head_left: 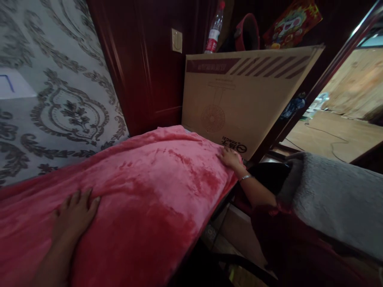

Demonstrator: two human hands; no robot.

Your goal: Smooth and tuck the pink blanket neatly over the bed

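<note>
A: What sits closest?

B: The left hand [74,213], lying flat on the pink blanket [149,191], palm down, fingers spread a little and gripping nothing. The forearm runs off the bottom edge of the picture.

A: And the blanket itself?

B: It covers a raised flat surface from the lower left up toward the middle, pushed against the patterned wall [60,99] on the left. Its nap shows darker streaks.

A: The other hand?

B: The right hand [230,157] rests on the blanket's far right corner, fingers laid out flat and open, not closed on anything. There is a thin bracelet [244,177] on that wrist, and a grey fuzzy sleeve [329,199] further up the arm.

A: Any containers?

B: A big cardboard box [242,95] stands on edge just behind the blanket's far end, touching or nearly touching the right hand's fingertips. It has a fan drawing printed on it upside down. It is closed, so I cannot tell what is inside.

A: Behind that?

B: A plastic bottle [214,30] with a red label shows above the box, against a dark wood door [143,59]. Whether liquid is in it, I cannot tell.
</note>
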